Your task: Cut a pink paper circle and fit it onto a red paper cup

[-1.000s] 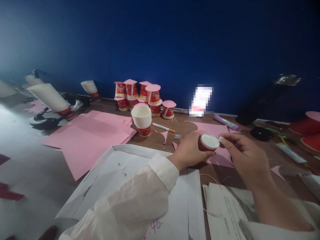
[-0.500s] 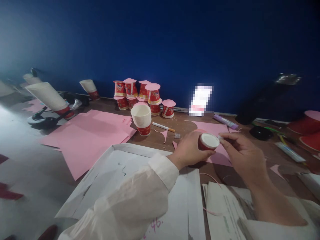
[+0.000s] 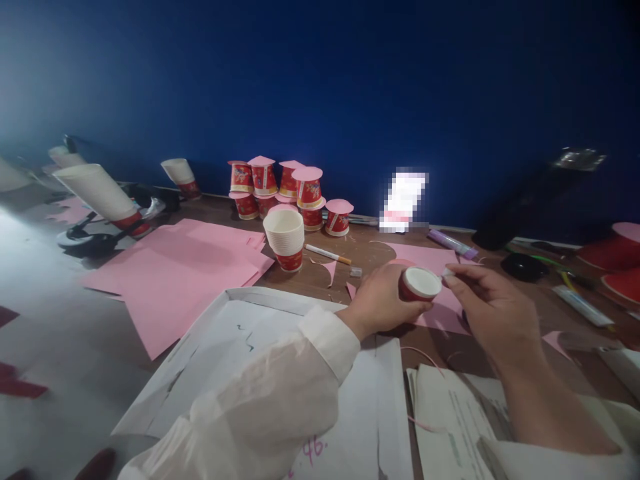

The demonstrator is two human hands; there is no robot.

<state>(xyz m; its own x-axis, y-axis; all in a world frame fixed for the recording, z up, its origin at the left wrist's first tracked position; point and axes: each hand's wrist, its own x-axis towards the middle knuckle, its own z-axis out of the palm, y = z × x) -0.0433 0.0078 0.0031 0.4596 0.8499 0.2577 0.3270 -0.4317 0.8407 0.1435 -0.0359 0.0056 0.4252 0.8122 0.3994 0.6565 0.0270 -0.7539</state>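
Note:
My left hand point(image 3: 383, 300) is wrapped round a red paper cup point(image 3: 421, 284), whose white base faces up. Just right of the cup, my right hand point(image 3: 495, 313) pinches a small white piece point(image 3: 447, 272) between thumb and fingertips; what it is made of I cannot make out. A little gap shows between that piece and the cup's rim. Under both hands lies a pink paper sheet point(image 3: 445, 317). Farther back stand several upside-down red cups point(image 3: 309, 193) topped with pink paper discs, stacked in two levels. Left of my hands is a stack of nested paper cups point(image 3: 284, 233).
Pink sheets point(image 3: 185, 267) cover the table's left side, beside a white box lid point(image 3: 260, 347). A marker point(image 3: 327, 253) and a purple tube point(image 3: 453, 244) lie behind my hands. Scissors point(image 3: 83, 237) sit far left near tall cup stacks point(image 3: 95, 190). Printed papers point(image 3: 445, 407) lie in front right.
My right hand has moved slightly right, drawing the small white piece a little away from the cup. My left hand still grips the cup in nearly the same place.

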